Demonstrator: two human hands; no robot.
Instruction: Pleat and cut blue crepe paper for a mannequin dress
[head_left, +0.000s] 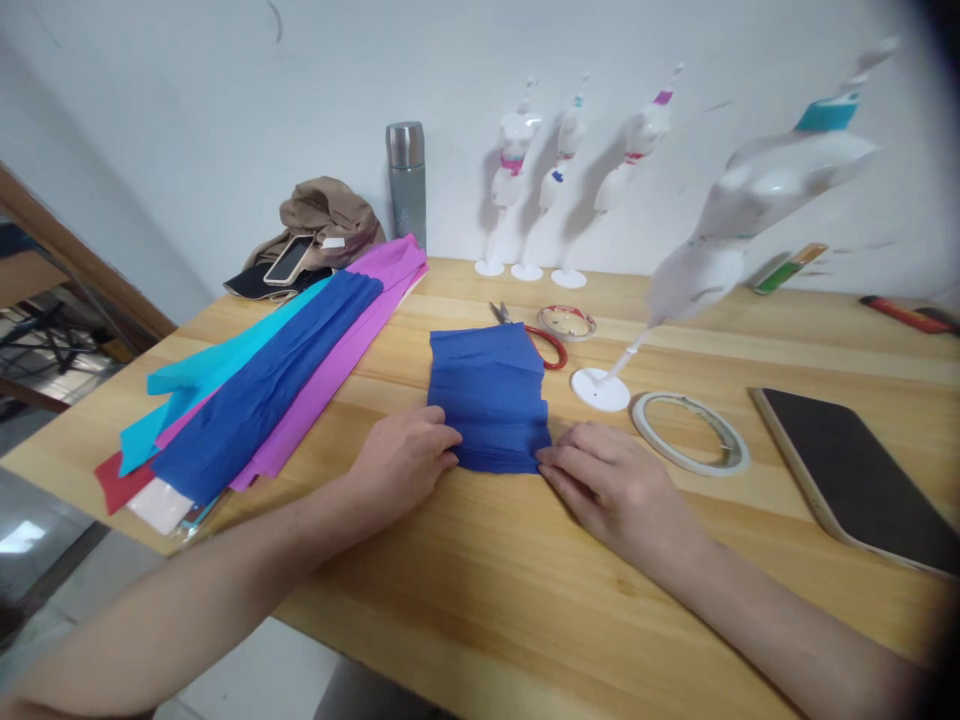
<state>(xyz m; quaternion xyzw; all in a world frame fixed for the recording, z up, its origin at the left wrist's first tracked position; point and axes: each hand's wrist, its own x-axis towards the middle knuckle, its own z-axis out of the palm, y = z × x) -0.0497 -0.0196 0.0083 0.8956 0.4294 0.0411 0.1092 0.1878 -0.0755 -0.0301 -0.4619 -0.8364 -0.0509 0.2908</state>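
Observation:
A piece of blue crepe paper (487, 390) lies on the wooden table in front of me, with fine folds along its near edge. My left hand (409, 450) pinches its near left corner, fingers closed. At the near right corner, my right hand (611, 475) grips the paper between thumb and fingers. Just beyond the paper are scissors (553, 348) with red handles, partly covered by it. A roll of white tape (690, 432) lies to the right of my right hand.
Coloured crepe sheets (277, 375) spread at left. A white mannequin (697, 260) stands at right; three smaller mannequins (514, 160) stand by the wall. A tablet (855, 470), a clear tape roll (568, 322), a glue stick (791, 268), a flask (407, 185) and a brown bag (330, 215) are also here.

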